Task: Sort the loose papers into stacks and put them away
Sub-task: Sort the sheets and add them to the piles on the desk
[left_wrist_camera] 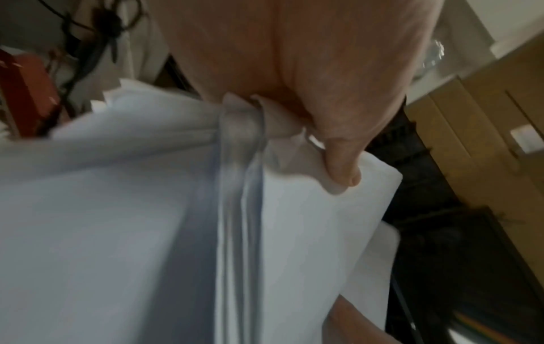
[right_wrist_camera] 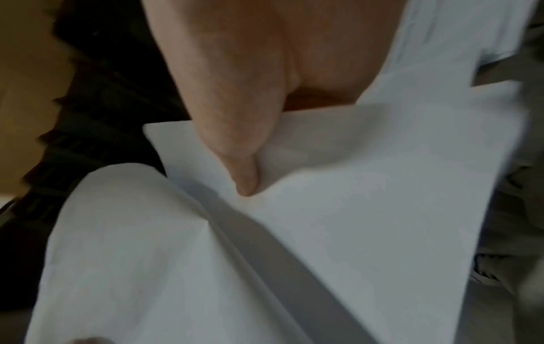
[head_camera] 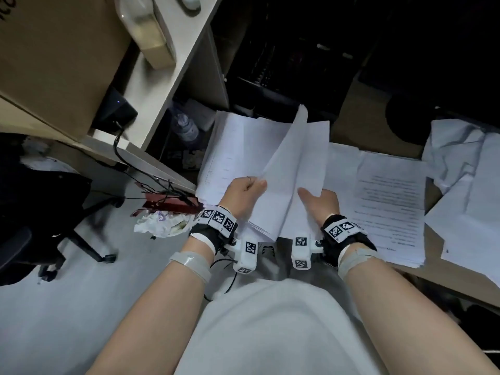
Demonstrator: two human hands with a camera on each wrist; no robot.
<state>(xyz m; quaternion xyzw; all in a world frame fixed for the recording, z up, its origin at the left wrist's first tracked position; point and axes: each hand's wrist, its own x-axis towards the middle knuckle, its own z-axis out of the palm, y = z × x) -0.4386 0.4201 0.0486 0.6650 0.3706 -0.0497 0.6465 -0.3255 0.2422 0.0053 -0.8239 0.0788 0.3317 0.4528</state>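
Observation:
I hold a sheaf of white papers (head_camera: 286, 169) in both hands above the floor, its sheets fanned and folded upward. My left hand (head_camera: 243, 192) grips the sheaf's left edge, thumb (left_wrist_camera: 341, 170) pressed on the top sheet (left_wrist_camera: 309, 232). My right hand (head_camera: 319, 203) pinches the right part, thumb (right_wrist_camera: 241, 167) on the paper (right_wrist_camera: 368, 221), fingers hidden beneath. A larger stack of blank sheets (head_camera: 232, 147) lies under and behind the held ones. To the right lies a printed stack (head_camera: 389, 209) on cardboard.
Crumpled and loose white sheets (head_camera: 465, 169) lie far right. A desk (head_camera: 167, 77) with a cardboard box (head_camera: 54, 55) stands at the left, cables and a red item (head_camera: 167, 204) below it. A crumpled wad (head_camera: 159, 224) and a black chair base (head_camera: 81, 239) sit on the grey floor.

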